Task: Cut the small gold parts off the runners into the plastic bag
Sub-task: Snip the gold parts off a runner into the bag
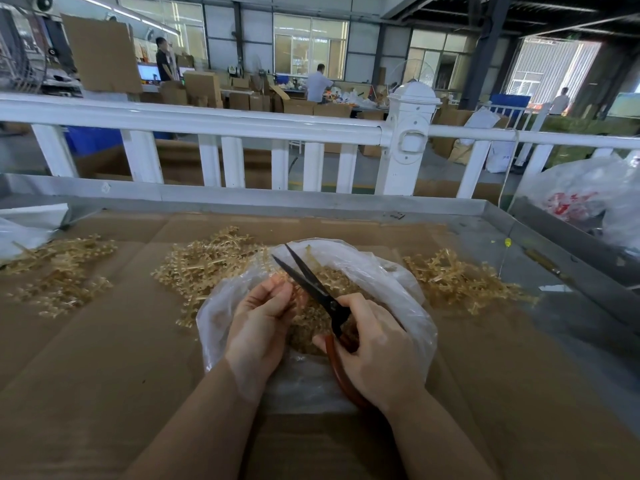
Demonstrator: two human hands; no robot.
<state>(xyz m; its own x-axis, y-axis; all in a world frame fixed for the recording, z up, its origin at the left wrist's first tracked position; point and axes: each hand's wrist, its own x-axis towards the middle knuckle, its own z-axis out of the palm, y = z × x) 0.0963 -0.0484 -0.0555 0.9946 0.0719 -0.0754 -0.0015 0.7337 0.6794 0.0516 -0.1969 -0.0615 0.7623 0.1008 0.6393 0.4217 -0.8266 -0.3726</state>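
Observation:
A clear plastic bag lies open on the cardboard in front of me, with loose small gold parts heaped inside. My left hand pinches a gold runner over the bag's mouth. My right hand grips the red handles of black-bladed scissors. The blades are spread apart and point up and left, just beside the runner. Part of the runner is hidden behind my left fingers.
Piles of gold runners lie on the cardboard at the left, behind the bag and at the right. A metal tray rim and a white fence stand behind. Another plastic bag sits far right.

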